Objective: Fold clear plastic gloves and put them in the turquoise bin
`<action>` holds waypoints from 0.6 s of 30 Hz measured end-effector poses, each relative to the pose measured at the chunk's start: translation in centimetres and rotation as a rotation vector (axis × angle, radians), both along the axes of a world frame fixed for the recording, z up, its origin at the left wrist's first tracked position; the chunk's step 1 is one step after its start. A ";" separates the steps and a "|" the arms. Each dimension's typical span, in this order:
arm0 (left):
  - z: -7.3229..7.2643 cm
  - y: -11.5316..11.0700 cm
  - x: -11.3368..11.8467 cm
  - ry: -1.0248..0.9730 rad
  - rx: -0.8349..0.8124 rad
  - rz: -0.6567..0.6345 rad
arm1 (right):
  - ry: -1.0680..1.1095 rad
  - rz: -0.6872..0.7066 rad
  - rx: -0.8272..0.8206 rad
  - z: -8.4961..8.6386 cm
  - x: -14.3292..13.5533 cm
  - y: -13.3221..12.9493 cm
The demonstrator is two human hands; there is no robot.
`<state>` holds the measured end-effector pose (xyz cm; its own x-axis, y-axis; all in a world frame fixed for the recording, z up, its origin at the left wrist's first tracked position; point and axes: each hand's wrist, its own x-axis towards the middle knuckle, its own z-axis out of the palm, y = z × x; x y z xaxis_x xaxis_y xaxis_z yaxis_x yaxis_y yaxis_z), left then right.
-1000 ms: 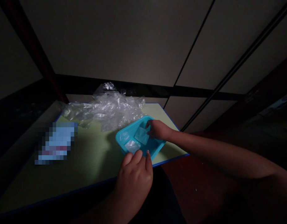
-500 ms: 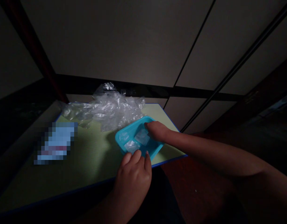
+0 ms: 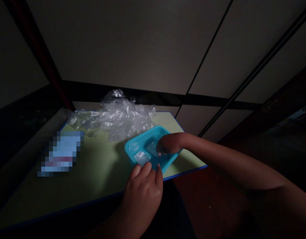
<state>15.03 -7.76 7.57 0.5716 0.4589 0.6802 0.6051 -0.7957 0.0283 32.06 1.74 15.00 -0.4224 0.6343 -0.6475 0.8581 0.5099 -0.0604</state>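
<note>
A blue plastic tray (image 3: 153,130) with compartments sits near the right end of the table. Small clear plastic packets lie in it: one (image 3: 142,157) in the near left compartment, another (image 3: 134,146) at its left end, and a third (image 3: 152,147) near the middle. My left hand (image 3: 145,186) grips the tray's near rim, its fingers bent over the edge. My right hand (image 3: 169,144) reaches down into the tray's right part beside the middle packet, fingers pointing down; its fingertips are blurred, and whether they hold anything is unclear.
Crumpled clear plastic (image 3: 123,116) is heaped along the back of the pale green table (image 3: 93,179). A blurred-out blue and white item (image 3: 64,149) lies at the left. Cabinet doors (image 3: 133,43) stand behind the table, and a reddish floor (image 3: 205,199) shows at the right.
My right hand has moved from the tray's far right rim down into the tray, its wrist now more bent. My left hand keeps its place on the near rim.
</note>
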 end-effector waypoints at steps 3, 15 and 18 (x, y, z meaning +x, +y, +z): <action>-0.1 0.0 -0.1 0.008 -0.019 0.011 | -0.060 0.011 -0.055 -1.0 -0.4 0.1; -0.1 0.0 -0.4 0.042 -0.020 0.044 | -0.176 0.030 -0.002 -1.3 -1.0 0.6; -0.2 0.0 -0.6 0.043 -0.022 0.060 | -0.050 0.002 0.080 0.1 0.2 -0.5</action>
